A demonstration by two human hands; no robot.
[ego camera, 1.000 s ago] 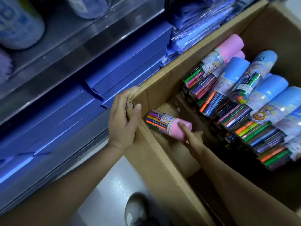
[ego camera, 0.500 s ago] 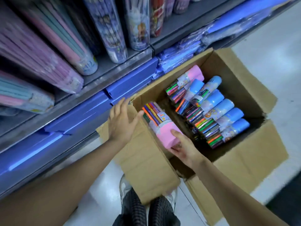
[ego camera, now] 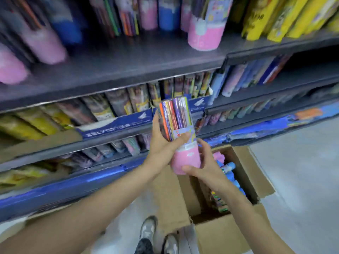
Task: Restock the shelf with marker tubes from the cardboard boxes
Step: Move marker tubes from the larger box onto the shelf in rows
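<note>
Both hands [ego camera: 161, 143] on marker tube [ego camera: 180, 136], cardboard box [ego camera: 244, 180] w/ more tubes [ego camera: 230, 173]

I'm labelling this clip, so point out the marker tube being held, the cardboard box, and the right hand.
marker tube [ego camera: 185, 158]: head view, pink cap end.
cardboard box [ego camera: 216, 233]: head view, near wall.
right hand [ego camera: 205, 165]: head view, back of hand.

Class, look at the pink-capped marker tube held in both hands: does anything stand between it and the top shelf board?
Nothing visible does. The marker tube is raised before the shelf board, whose bare middle stretch lies open above it.
</note>
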